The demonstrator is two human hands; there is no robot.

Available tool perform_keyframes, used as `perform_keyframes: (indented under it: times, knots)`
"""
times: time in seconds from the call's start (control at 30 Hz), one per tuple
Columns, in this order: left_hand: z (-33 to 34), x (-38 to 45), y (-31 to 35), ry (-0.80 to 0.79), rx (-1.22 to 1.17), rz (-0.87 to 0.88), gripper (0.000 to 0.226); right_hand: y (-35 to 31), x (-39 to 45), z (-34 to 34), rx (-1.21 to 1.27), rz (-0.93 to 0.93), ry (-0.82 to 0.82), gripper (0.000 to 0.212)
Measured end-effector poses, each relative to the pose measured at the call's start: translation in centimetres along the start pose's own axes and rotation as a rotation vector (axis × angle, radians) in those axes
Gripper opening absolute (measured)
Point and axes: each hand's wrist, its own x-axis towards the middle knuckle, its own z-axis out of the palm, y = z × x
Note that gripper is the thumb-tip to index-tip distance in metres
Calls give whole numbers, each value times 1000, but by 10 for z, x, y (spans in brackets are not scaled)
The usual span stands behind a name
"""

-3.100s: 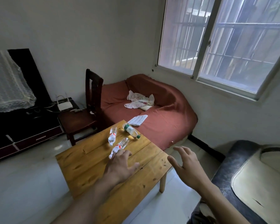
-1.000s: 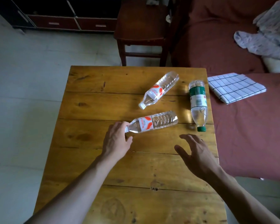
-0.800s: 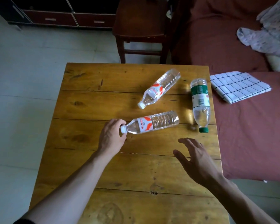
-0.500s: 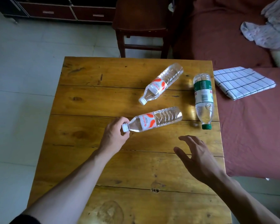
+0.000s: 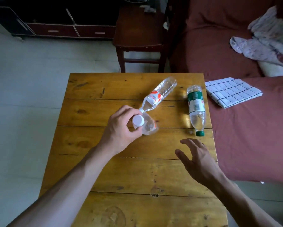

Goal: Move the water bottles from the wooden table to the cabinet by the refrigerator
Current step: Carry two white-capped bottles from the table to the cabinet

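Half a second before, the nearest bottle had lain flat on the wooden worktop (image 5: 91, 174) with only its neck in the left hand's fingers; now the bottle in the left hand (image 5: 146, 126) had been tipped up, its white cap (image 5: 138, 120) pointing toward the camera and its clear body foreshortened beneath it. A sliver of red-orange label showed at its far side. Whether its base still touched the wood could not be told. The left hand (image 5: 121, 128) had its grip clamped round the neck just below the cap, fingers and thumb curled about it. The right hand (image 5: 197, 158) had barely moved: it hovered above the near right part of the worktop, fingers apart and loosely bent, holding nothing.

The other two bottles had stayed where they were. The second red-labelled bottle (image 5: 158, 94) lay on its side just beyond the left hand, its cap end hidden by the lifted bottle and its ribbed base pointing to the far right corner. The green-labelled bottle (image 5: 196, 108) lay on its side along the right edge, green cap toward the person, a barcode visible on its label, its lower half clear.

A folded checked cloth (image 5: 232, 91) rested on the reddish-brown sofa cover (image 5: 252, 136) beside the worktop, and a dark wooden chair (image 5: 138, 36) stood past the far edge.
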Motion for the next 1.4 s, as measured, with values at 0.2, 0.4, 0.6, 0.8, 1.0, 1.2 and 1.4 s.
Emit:
perform_keyframes:
  times: [0.2, 0.4, 0.6, 0.8, 1.0, 1.2, 1.4]
  knots:
    - [5, 7, -3, 72, -15, -81, 37, 0, -3, 3, -4, 18, -5, 79]
    - [13, 1, -16, 118, -4, -189, 45, 0, -6, 11, 17, 52, -19, 68]
    - [36, -26, -19, 145, -3, -361, 68, -3, 0, 10, 32, 52, -4, 71]
    - [49, -27, -17, 219, 19, -468, 58, -9, 4, 10, 13, 22, 2, 59]
    - [29, -48, -20, 266, 0, -521, 59, -16, 3, 11, -15, -13, -12, 66]
    - [-5, -85, -39, 281, 27, -612, 66, -34, 6, 21, -6, -48, -51, 76]
    - [-19, -117, -72, 300, -39, -667, 73, -48, 13, 39, -32, -88, -92, 83]
